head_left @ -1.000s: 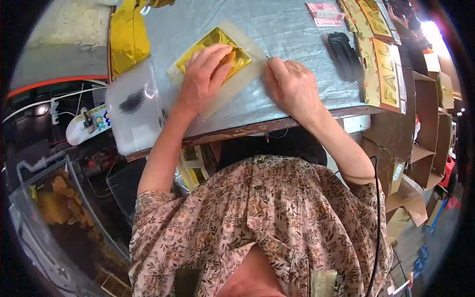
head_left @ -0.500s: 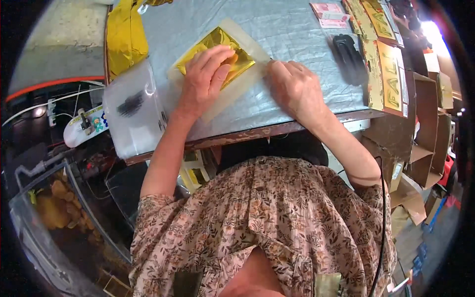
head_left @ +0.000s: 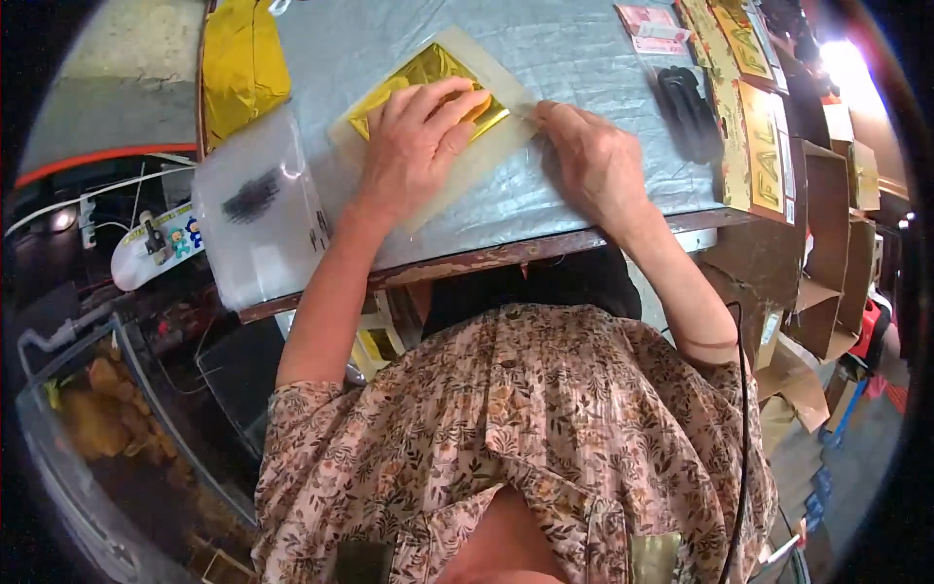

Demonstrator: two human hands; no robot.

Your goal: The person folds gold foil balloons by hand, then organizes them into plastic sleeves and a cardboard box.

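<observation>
Gold foil [head_left: 428, 65] lies under the left hand [head_left: 407, 146], grip wide; the right hand [head_left: 598, 151] pinches a translucent sheet [head_left: 468, 160].

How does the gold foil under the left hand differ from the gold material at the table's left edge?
The gold foil lies on a translucent sheet; the gold material lies along the table's left edge. The left hand rests on the gold foil; no hand touches the gold material. Both are gold-coloured and shiny.
</observation>
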